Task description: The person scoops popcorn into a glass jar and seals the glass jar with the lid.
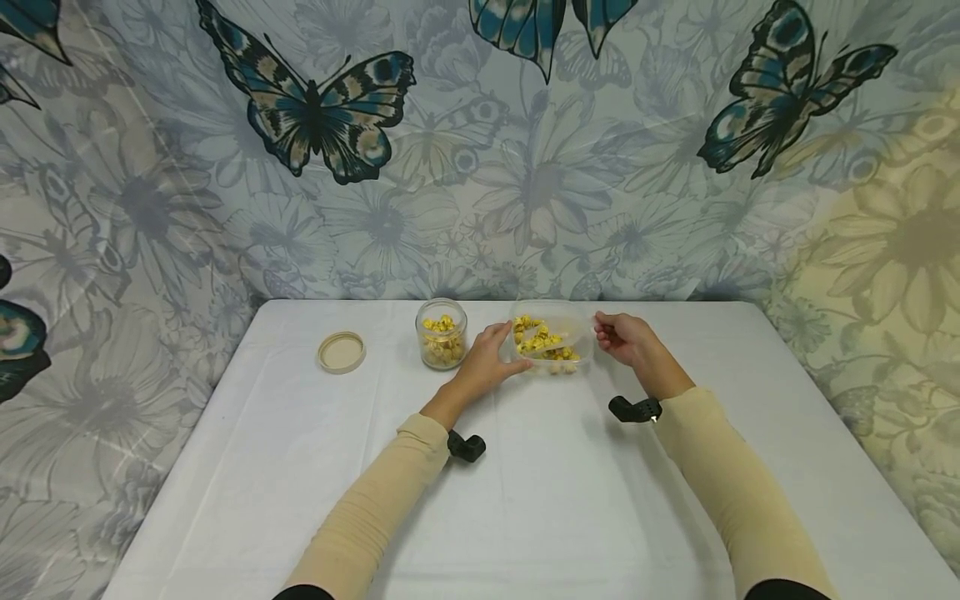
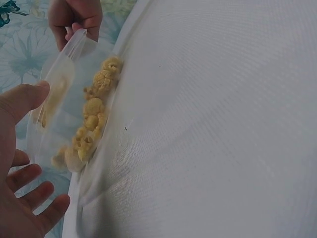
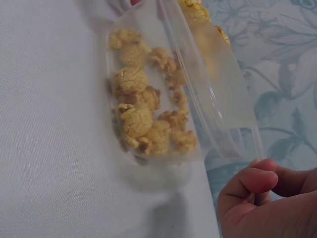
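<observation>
In the head view, a clear plastic divided container (image 1: 576,332) with yellow popcorn (image 1: 540,340) stands at the back of the table. My left hand (image 1: 486,358) is at its left end, with the thumb along the near side and the fingers toward the far side. Seen from the left wrist, that thumb (image 2: 37,91) lies at the rim and the other fingers are spread, fairly straight. My right hand (image 1: 624,335) pinches the container's right edge between thumb and curled fingers, as the right wrist view shows closely (image 3: 252,183).
Left of the container stands a glass jar (image 1: 442,362) partly filled with popcorn, close to my left hand. Farther left, a round beige lid (image 1: 342,353) lies on the white-covered table (image 1: 525,500). A butterfly-patterned backdrop (image 1: 525,192) rises behind the table's back edge.
</observation>
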`<state>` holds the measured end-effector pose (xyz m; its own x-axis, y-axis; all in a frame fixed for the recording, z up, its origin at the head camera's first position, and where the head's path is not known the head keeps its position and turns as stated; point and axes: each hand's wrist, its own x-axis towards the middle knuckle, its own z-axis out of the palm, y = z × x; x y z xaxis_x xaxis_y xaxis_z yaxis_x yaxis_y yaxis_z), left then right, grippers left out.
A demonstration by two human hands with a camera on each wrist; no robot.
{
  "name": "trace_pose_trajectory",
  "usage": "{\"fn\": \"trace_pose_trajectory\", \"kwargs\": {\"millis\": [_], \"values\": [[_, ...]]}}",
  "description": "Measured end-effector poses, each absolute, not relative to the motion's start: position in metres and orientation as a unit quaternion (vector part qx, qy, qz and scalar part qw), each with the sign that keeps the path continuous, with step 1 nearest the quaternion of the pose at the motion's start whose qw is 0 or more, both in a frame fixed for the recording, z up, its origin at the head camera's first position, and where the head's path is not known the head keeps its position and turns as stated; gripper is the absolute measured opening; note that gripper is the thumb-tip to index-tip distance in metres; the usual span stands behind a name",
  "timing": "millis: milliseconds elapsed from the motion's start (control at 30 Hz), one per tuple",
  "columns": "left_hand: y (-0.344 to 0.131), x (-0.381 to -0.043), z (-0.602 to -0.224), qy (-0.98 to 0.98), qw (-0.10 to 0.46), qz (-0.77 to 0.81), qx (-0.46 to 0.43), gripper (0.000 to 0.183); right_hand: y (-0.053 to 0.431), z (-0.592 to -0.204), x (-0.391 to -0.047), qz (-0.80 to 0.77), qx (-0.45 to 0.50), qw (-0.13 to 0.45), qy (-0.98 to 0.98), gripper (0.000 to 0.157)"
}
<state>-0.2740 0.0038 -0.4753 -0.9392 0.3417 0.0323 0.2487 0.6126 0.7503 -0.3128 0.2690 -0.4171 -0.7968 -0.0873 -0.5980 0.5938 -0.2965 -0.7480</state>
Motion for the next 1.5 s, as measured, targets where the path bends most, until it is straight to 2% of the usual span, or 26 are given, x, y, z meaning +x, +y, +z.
{"fn": "trace_pose_trajectory", "kwargs": {"millis": [967,1500], "values": [[0.004,-0.273,-0.474,0.896,0.048,0.407,0.167,0.082,0.272,-0.407,-0.310,-0.795,0.216,0.204,0.529,0.031],[-0.003,-0.273,-0.456,0.905,0.039,0.388,0.169,0.075,0.265,-0.396,-0.306,-0.817,0.169,0.177,0.522,0.032]]}}
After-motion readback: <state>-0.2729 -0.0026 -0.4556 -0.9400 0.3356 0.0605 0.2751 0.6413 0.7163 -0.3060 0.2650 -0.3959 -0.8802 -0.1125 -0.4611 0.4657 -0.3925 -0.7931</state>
